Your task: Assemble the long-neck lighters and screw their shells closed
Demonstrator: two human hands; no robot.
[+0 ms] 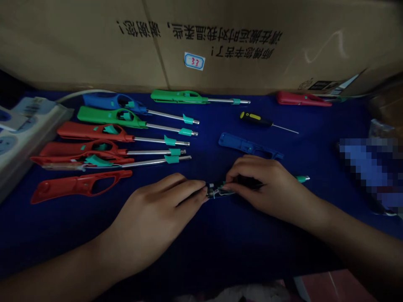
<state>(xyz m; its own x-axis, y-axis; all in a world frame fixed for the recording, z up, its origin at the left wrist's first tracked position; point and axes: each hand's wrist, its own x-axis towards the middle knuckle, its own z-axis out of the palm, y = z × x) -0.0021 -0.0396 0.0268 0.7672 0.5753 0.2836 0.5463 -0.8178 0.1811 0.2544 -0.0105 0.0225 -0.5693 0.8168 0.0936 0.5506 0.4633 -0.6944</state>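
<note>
In the middle of the blue cloth lies an opened gas lighter (217, 191) whose inner parts and thin wires show. My left hand (160, 209) grips its left end between thumb and fingers. My right hand (264, 180) pinches at the inner parts, its fingertips covering what they touch. Past that hand the lighter's tip with green tape (302, 178) sticks out to the right. Just behind my right hand rests a loose blue casing half (248, 145). A black and yellow screwdriver (256, 119) lies farther back.
Several lighters lie at the left, among them a blue lighter (103, 102) and a green lighter (110, 116). A red casing half (72, 184) is nearest. A power strip (19, 138) borders the left side; a cardboard box (94, 50) stands behind. A red lighter piece (299, 99) lies back right.
</note>
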